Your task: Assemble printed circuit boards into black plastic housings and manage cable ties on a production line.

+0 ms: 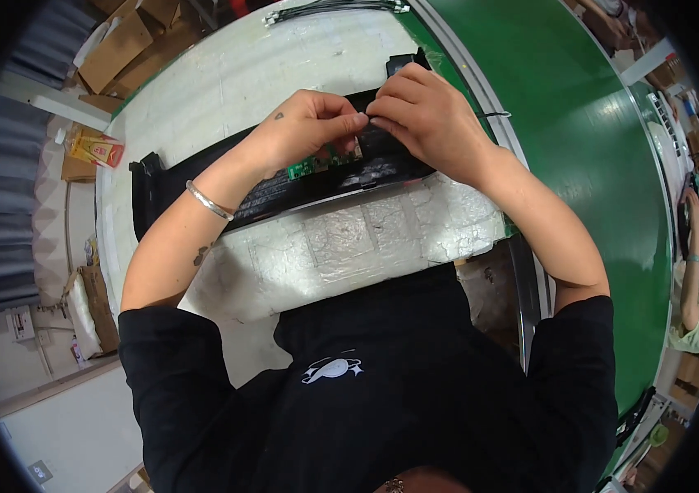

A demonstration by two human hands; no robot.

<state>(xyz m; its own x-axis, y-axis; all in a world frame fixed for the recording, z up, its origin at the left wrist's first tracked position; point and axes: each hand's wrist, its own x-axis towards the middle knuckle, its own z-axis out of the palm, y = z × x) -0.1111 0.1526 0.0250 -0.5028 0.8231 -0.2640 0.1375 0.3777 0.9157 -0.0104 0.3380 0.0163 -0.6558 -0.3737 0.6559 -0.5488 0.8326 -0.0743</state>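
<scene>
No legible lettering or numbers.

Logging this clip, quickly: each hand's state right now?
Left hand: closed in a pinch above the black panel; anything held can't be made out.
Right hand: fingers curled closed; whether it holds anything can't be told.

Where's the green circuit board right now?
Head view, above and slightly left of centre: the green circuit board sits on the long black housing, beside the left hand, which partly hides it.
</scene>
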